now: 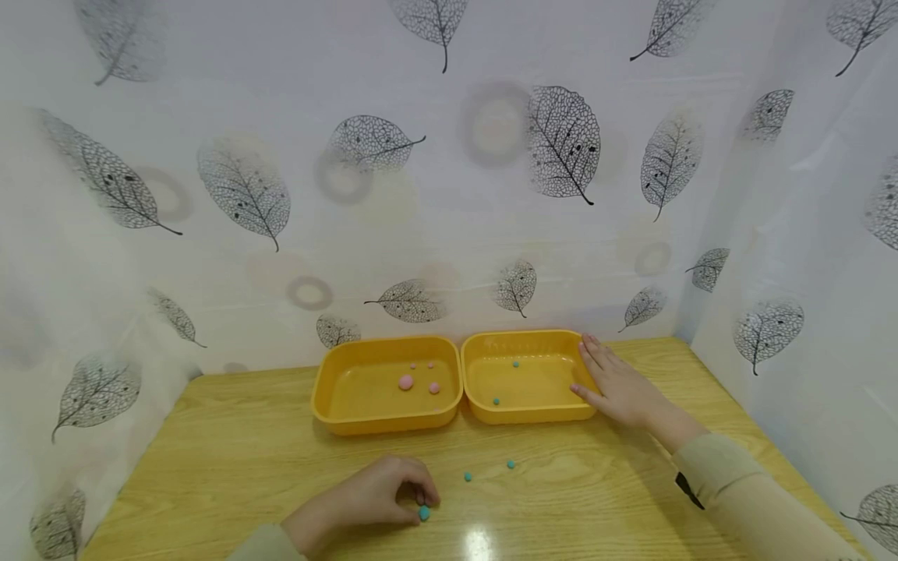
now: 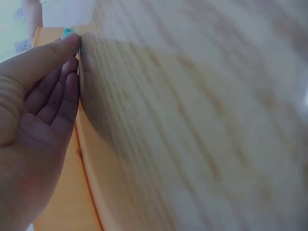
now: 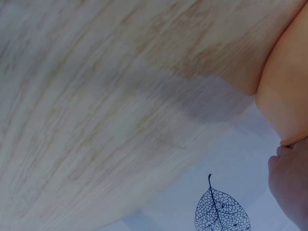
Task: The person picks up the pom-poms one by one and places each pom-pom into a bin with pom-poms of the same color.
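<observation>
My left hand (image 1: 375, 492) is low over the table, its thumb and fingertips pinching a small teal ball (image 1: 424, 513). In the left wrist view the teal ball (image 2: 67, 32) shows just past the thumb tip. Two more teal balls, one nearer (image 1: 468, 477) and one farther right (image 1: 510, 464), lie on the wood. My right hand (image 1: 620, 386) rests on the right rim of the right-hand yellow tray (image 1: 533, 414), fingers extended along its back corner and thumb reaching inside. That tray contains two teal balls (image 1: 496, 402).
A second yellow tray (image 1: 386, 426) sits against the first on its left, with several pink balls (image 1: 405, 382) of different sizes inside. Behind the wooden table (image 1: 231, 444) hangs a white leaf-print curtain (image 1: 449, 226), which also closes off both sides.
</observation>
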`<state>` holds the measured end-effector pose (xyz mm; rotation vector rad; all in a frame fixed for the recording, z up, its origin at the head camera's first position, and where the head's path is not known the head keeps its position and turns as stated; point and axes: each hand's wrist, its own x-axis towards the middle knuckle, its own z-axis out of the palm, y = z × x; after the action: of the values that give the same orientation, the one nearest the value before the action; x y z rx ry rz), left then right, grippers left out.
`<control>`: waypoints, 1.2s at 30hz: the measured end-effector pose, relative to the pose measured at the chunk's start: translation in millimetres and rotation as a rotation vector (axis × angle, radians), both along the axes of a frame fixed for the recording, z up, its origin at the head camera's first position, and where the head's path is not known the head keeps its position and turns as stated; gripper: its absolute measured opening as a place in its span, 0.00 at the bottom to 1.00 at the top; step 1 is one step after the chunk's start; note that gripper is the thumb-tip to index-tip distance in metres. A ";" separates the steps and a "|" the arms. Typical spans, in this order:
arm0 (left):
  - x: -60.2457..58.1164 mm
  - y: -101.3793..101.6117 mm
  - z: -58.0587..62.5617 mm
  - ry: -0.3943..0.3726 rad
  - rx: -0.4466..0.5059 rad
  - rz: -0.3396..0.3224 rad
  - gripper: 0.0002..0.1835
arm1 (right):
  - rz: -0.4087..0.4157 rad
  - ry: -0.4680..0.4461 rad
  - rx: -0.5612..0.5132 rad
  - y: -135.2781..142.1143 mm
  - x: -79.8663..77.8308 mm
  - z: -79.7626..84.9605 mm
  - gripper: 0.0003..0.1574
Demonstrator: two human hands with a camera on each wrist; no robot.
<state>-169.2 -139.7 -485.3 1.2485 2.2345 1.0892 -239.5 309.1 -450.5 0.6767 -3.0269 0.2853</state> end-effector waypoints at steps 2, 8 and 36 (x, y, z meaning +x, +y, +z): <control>-0.1 0.6 0.5 0.020 -0.005 -0.003 0.11 | 0.000 -0.004 -0.004 0.0 0.0 0.2 0.55; 0.7 3.2 4.6 0.049 -0.019 -0.012 0.10 | 0.002 -0.005 -0.003 0.1 0.2 0.4 0.55; -7.0 8.4 3.5 -0.062 -0.009 0.065 0.03 | 0.004 -0.005 0.001 0.3 0.1 0.3 0.55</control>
<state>-176.2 -131.3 -481.8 1.1306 2.2446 1.1249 -239.4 309.3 -450.2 0.6831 -3.0306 0.2860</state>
